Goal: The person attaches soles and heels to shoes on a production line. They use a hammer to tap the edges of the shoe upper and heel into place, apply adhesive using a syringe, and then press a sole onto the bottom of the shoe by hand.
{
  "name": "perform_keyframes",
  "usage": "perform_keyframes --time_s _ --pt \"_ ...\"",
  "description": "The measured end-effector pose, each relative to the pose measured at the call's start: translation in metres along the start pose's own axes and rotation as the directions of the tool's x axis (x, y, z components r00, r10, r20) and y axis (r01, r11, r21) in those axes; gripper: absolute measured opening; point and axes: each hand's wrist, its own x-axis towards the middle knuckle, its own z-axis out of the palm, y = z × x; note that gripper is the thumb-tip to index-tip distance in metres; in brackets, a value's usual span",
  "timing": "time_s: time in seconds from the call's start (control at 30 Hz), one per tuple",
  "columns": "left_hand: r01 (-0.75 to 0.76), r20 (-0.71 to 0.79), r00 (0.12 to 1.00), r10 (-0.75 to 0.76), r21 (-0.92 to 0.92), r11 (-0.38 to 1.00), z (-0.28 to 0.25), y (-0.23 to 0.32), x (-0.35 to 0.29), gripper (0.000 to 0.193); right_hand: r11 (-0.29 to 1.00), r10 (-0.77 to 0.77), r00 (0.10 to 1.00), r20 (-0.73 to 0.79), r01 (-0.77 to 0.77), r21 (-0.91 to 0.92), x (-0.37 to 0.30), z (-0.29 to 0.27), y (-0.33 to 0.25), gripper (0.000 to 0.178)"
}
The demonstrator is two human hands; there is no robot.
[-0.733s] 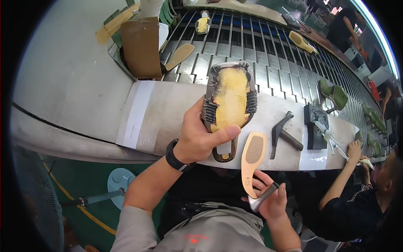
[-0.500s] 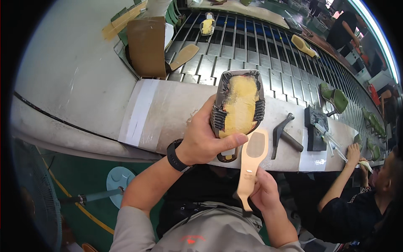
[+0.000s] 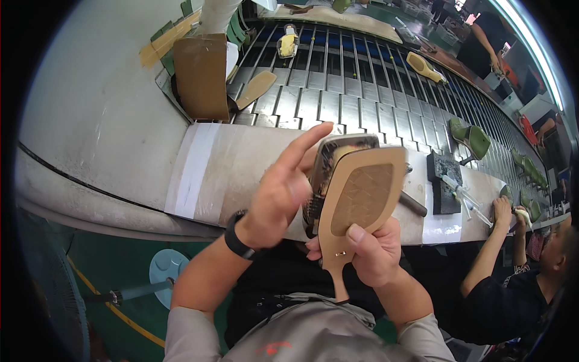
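My right hand [image 3: 379, 253] grips a tan shoe sole [image 3: 365, 196] near its narrow end, with the thumb on its face. The sole stands tilted, its broad end up, in front of a dark shoe upper on a last [image 3: 315, 175]. Most of that upper is hidden behind the sole; some yellowish underside shows near its top. Fingertips show at the sole's left edge, below the upper. Beside the upper's left side is my left hand [image 3: 277, 193], open and slightly blurred, its index finger stretched upward. Whether it touches the upper I cannot tell.
Past the pale bench [image 3: 235, 163] runs a slatted metal conveyor [image 3: 338, 99] carrying shoe parts and green shoes [image 3: 470, 139]. A hammer handle [image 3: 413, 204], a black block [image 3: 445, 187] and white-handled tools [image 3: 467, 196] lie to the right. A co-worker's hand [image 3: 502, 211] is beyond. Brown cardboard [image 3: 202, 78] stands at left.
My left hand has let go of the upper and opened. The sole has been raised and turned in my right hand, now covering much of the upper, which has tilted.
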Motion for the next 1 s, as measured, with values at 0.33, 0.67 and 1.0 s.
perform_keyframes --time_s 0.33,0.67,1.0 --pt "0.217 -0.005 0.976 -0.217 -0.07 0.974 0.01 0.033 0.006 0.065 0.993 -0.067 0.987 -0.148 0.052 -0.103 -0.01 0.009 0.007 0.03" --pt "0.179 0.052 0.983 -0.178 -0.027 0.983 0.015 0.024 -0.006 0.067 0.961 -0.218 0.967 -0.134 0.189 -0.203 -0.018 0.002 0.016 0.025" --pt "0.137 0.058 0.989 -0.139 0.037 0.99 0.022 0.016 -0.01 0.066 0.971 -0.201 0.959 -0.199 0.169 -0.167 -0.026 0.001 0.018 0.024"
